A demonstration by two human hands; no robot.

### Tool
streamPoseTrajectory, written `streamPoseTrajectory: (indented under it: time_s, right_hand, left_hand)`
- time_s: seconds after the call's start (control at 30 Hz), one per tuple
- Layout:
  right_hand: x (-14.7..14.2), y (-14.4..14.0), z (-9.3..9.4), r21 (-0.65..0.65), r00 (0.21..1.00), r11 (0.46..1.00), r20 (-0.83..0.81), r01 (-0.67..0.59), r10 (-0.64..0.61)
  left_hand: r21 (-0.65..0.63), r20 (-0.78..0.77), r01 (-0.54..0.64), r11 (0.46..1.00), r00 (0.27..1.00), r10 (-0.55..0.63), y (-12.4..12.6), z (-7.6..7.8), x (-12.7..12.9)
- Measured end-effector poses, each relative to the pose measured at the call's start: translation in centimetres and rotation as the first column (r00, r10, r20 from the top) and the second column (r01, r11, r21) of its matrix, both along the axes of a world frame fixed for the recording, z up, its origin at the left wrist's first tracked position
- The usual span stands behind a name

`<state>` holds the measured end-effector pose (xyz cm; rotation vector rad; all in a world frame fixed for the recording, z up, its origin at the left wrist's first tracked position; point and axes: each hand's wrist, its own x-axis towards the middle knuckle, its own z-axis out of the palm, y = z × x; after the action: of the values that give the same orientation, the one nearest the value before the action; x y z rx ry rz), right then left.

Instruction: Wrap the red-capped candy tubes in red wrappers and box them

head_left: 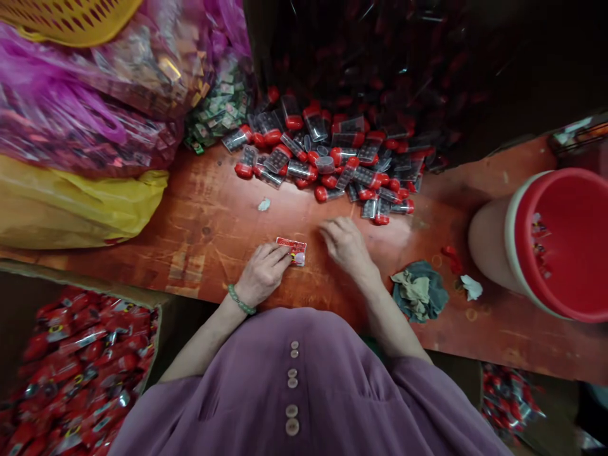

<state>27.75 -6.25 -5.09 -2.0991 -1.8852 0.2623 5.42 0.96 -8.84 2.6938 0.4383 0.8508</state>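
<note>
Red printed packet (291,251) lies flat on worktop (204,221), left hand (262,271) fingertips pressing its edge. Right hand (346,244) spread, palm down, empty, just beside. Pile of red-capped clear vials (327,158) beyond (large, unsorted). Carton of sealed red packets (76,373) lower left, nearly full.

A worn reddish wooden tabletop (204,221) fills the middle, scuffed and lit brightest at its centre. Beyond its far edge the room falls into deep shadow. At the tabletop's left end lie pink plastic sacks (71,107) and a yellow bag (76,202); at its right end lies a tipped red bucket (555,247).
</note>
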Motion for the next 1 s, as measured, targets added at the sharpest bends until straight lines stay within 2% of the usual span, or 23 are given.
streamPoseTrajectory:
  time_s: [0.1,0.23,0.37,0.47,0.6,0.67,0.73,0.77,0.83,0.9,0.97,1.0]
  right_hand:
    - [2.2,3.2,-0.2,-0.04,0.98,0.994,0.18,0.097,-0.089]
    - [3.3,5.7,-0.9,-0.105,0.952,0.984,0.289,0.142,-0.106]
    - [3.3,6.2,-1.4,-0.112,0.931,0.98,0.346,0.166,-0.119]
    - [2.9,5.6,-1.9,-0.084,0.935,0.989,0.344,0.124,-0.088]
    - [1.8,3.2,-2.3,-0.102,0.972,0.994,0.236,0.038,-0.012]
    - [1.2,1.7,-2.3,-0.098,0.996,0.995,0.085,0.032,-0.023]
    - [0.5,0.2,-2.1,-0.051,0.984,0.997,-0.162,0.059,-0.067]
    - [0.2,-0.5,-2.0,-0.027,0.946,0.995,-0.309,0.092,-0.096]
    - [-0.6,-1.7,-1.5,-0.027,0.783,0.985,-0.604,0.169,-0.151]
    - [-1.3,-2.7,-0.8,-0.102,0.538,0.975,-0.82,0.198,-0.195]
    - [-2.0,-3.5,0.2,-0.18,0.294,0.969,-0.929,0.17,-0.224]
    - [-2.3,-3.7,0.7,-0.208,0.2,0.967,-0.951,0.148,-0.236]
  left_hand:
    - [-0.061,-0.041,-0.013,0.998,0.999,0.011,0.1,0.1,0.3]
    - [-0.091,-0.121,-0.023,0.996,0.993,0.012,0.1,0.4,0.5]
    - [-0.031,-0.169,-0.027,0.999,0.985,0.021,0.1,1.1,0.8]
    - [-0.015,-0.228,-0.013,1.0,0.974,0.009,0.1,1.6,0.9]
    - [-0.049,-0.237,-0.02,0.999,0.971,0.008,0.2,1.7,1.1]
    - [-0.103,-0.18,-0.049,0.994,0.983,0.03,0.3,1.5,1.1]
    - [-0.182,-0.098,-0.087,0.979,0.993,0.07,0.6,1.2,1.1]
    - [-0.231,-0.053,-0.105,0.967,0.994,0.095,0.7,1.1,1.0]
    - [-0.341,0.038,-0.125,0.932,0.988,0.147,0.9,1.2,1.0]
    - [-0.434,0.109,-0.123,0.892,0.976,0.187,1.1,1.5,0.8]
    - [-0.477,0.153,-0.105,0.873,0.968,0.2,1.2,1.9,0.6]
    - [-0.478,0.165,-0.096,0.873,0.966,0.197,1.2,2.1,0.4]
